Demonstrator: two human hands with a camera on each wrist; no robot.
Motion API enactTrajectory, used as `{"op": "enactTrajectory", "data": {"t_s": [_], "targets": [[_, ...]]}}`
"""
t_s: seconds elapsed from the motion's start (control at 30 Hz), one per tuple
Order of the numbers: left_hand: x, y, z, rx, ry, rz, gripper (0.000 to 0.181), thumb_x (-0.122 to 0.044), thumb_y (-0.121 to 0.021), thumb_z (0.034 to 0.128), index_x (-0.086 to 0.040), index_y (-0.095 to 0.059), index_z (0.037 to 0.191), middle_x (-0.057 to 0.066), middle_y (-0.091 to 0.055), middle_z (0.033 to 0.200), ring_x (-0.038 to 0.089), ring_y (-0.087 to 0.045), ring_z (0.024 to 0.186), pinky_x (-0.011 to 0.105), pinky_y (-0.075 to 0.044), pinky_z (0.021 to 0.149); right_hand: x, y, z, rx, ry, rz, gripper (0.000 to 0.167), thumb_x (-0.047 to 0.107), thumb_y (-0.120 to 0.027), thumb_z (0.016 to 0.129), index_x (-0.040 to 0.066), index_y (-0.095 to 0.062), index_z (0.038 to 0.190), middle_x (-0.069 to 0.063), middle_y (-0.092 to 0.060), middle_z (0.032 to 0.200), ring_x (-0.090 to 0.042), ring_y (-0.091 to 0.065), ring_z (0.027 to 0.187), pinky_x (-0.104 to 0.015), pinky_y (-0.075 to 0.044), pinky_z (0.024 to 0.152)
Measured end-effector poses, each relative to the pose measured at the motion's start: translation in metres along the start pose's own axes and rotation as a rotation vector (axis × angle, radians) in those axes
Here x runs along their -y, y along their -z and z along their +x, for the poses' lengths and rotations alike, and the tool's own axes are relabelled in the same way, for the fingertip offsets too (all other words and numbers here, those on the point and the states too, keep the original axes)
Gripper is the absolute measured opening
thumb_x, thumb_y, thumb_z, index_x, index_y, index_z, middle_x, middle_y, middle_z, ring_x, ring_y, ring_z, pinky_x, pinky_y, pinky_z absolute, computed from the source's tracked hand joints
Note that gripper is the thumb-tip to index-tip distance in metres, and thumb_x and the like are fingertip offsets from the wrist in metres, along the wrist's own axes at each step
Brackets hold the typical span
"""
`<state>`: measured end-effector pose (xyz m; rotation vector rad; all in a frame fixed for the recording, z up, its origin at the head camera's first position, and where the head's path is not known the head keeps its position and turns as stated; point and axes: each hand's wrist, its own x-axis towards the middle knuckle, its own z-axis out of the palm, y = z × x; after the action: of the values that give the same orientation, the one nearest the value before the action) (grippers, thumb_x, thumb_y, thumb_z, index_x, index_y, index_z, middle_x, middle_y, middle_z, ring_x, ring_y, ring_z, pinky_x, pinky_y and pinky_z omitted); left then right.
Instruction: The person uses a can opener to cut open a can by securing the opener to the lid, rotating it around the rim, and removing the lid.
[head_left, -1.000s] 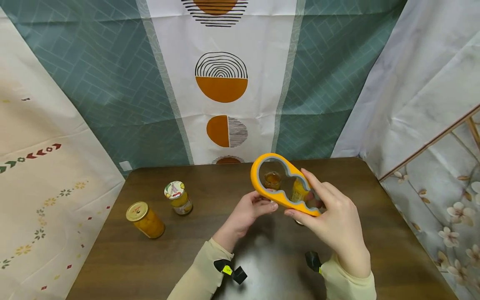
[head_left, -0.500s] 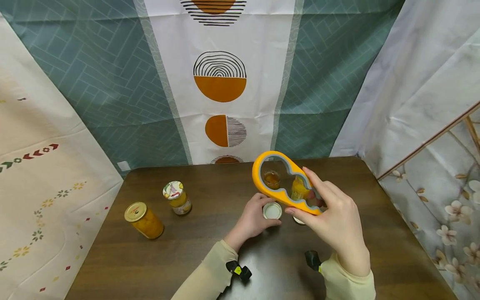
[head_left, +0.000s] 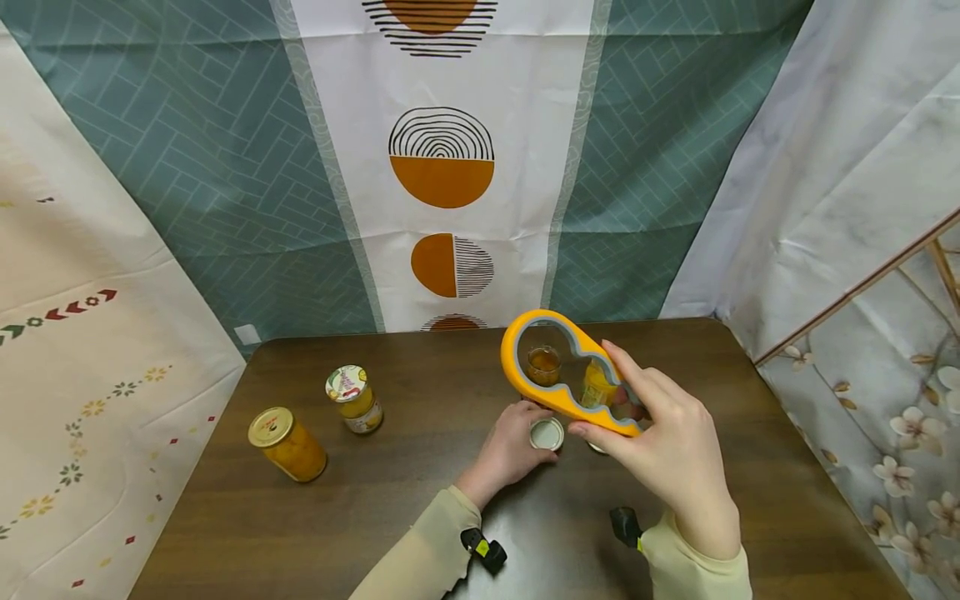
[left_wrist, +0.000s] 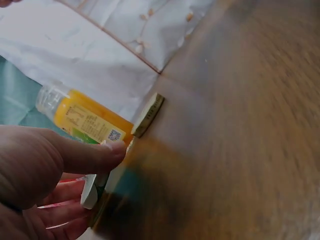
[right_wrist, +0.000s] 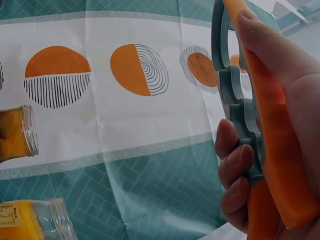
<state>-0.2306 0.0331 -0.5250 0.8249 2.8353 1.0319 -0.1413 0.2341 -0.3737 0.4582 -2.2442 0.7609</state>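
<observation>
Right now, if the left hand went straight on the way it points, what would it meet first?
The left hand would likely meet the pale round lid its grip curls around; whether they already touch is unclear.

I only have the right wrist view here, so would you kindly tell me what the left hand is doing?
Observer: The left hand has its thumb and fingers around a pale lid; I cannot tell whether the lid touches the table.
Operator: Thank you; the two jars that I see are open, so are there any closed ones outside my view?
Observer: Yes, a gold-lidded jar and a pattern-lidded jar stand toward the left side of the table.
</observation>
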Motion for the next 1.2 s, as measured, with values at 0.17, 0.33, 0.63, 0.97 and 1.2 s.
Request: {"op": "enactTrajectory", "data": {"t_s": [0.17, 0.33, 0.63, 0.97, 1.2], "targets": [[0.003, -0.005, 0.001, -0.025, -0.019, 0.061, 0.058, -0.030, -0.099, 0.0778, -0.012, -0.077, 0.128, 0.001, -0.071, 0.129, 0.020, -0.061, 0.111, 0.031, -0.051, 0.092, 0.000, 0.000, 0.000, 0.005, 0.001, -0.001, 0.092, 0.083, -0.068, 0.081, 0.021, -0.066, 0.149, 0.009, -0.060, 0.083, -0.006, -0.050, 0.068, -0.021, -0.042, 0.062], [0.006, -0.010, 0.000, -0.040, -0.034, 0.080, 0.060, -0.036, -0.099, 0.0769, -0.012, -0.077, 0.128, 0.000, -0.072, 0.129, 0.018, -0.060, 0.107, 0.029, -0.051, 0.088, -0.001, 0.000, 0.000, 0.034, -0.008, -0.013, 0.093, 0.085, -0.066, 0.082, 0.023, -0.064, 0.151, 0.010, -0.060, 0.085, -0.007, -0.049, 0.067, -0.020, -0.040, 0.061], [0.010, -0.016, -0.001, -0.085, -0.030, 0.086, 0.054, -0.040, -0.100, 0.0731, -0.014, -0.078, 0.114, -0.002, -0.070, 0.121, 0.018, -0.060, 0.104, 0.032, -0.054, 0.087, -0.001, -0.001, -0.001, 0.044, -0.005, -0.020, 0.092, 0.085, -0.065, 0.082, 0.024, -0.064, 0.151, 0.011, -0.060, 0.084, -0.005, -0.049, 0.067, -0.020, -0.041, 0.061], [0.010, -0.015, -0.002, -0.132, -0.045, 0.080, 0.047, -0.039, -0.103, 0.0697, -0.016, -0.070, 0.094, -0.001, -0.064, 0.110, 0.017, -0.058, 0.096, 0.032, -0.053, 0.084, 0.000, -0.002, 0.001, 0.049, 0.010, -0.029, 0.092, 0.086, -0.064, 0.082, 0.024, -0.064, 0.151, 0.012, -0.059, 0.084, -0.008, -0.049, 0.066, -0.021, -0.040, 0.060], [0.007, -0.013, -0.004, -0.116, -0.024, -0.003, 0.045, -0.038, -0.102, 0.0724, -0.016, -0.066, 0.090, -0.001, -0.057, 0.111, 0.015, -0.057, 0.098, 0.030, -0.053, 0.084, 0.000, -0.003, -0.001, 0.043, 0.011, -0.030, 0.092, 0.085, -0.064, 0.082, 0.023, -0.065, 0.150, 0.012, -0.059, 0.084, -0.004, -0.048, 0.067, -0.021, -0.040, 0.060]]}}
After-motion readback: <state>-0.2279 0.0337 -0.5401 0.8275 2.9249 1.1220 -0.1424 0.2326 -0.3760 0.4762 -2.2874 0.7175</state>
